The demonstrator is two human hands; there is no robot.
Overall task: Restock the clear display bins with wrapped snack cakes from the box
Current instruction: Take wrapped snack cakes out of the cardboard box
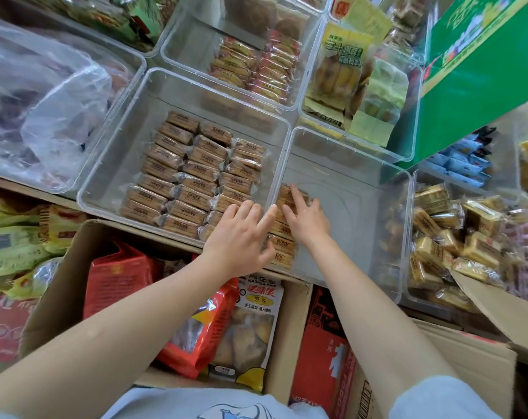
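A clear bin (111, 164) in the middle holds several neat rows of brown wrapped snack cakes (190, 173). To its right stands a second clear bin (362, 189) with a short column of the same cakes (284, 246) along its left wall. My left hand (241, 237) reaches over the wall between the two bins, fingers straight, touching the cakes there. My right hand (306, 216) lies inside the right bin with straight fingers pressing on the top of the column. An open cardboard box (75, 255) stands below the bins.
The cardboard box holds red and orange snack bags (202, 325). A bin of loose yellow-brown cakes (450, 237) sits at the right, a bin with a crumpled plastic bag (51, 95) at the left. More filled bins and a green carton (480, 71) stand behind.
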